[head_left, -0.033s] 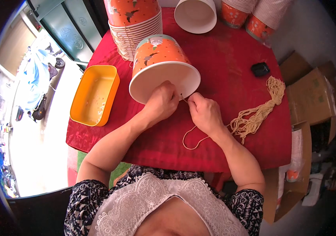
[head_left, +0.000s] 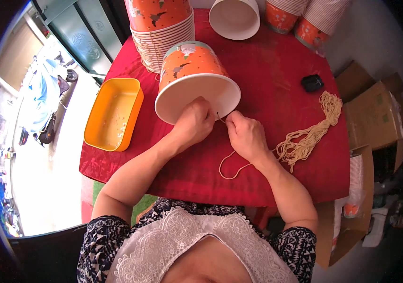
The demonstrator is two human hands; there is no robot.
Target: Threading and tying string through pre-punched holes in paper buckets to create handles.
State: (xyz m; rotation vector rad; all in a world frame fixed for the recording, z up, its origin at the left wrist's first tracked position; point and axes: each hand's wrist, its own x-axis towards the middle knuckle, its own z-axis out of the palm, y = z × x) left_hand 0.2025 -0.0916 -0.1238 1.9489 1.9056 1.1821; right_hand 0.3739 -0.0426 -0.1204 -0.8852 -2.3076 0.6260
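An orange paper bucket [head_left: 193,63] with a white rim lies on its side, its open mouth toward me. My left hand [head_left: 196,120] is at the lower part of that mouth, fingers curled closed; what they grip is hidden. Just right of it, my right hand [head_left: 246,134] pinches a beige cord [head_left: 222,120] close to the rim, where the cord meets a small dark spot on the bucket's white inner wall. The cord loops down over the table and runs under my right wrist toward a bundle of beige cords [head_left: 305,140].
A red cloth covers the table [head_left: 277,70]. A yellow plastic tub [head_left: 133,127] stands at left, a tall stack of buckets [head_left: 164,42] behind. Another bucket [head_left: 234,21] and more stacks [head_left: 321,28] are farther back. A small black object [head_left: 312,83] lies at right, beside cardboard boxes [head_left: 373,115].
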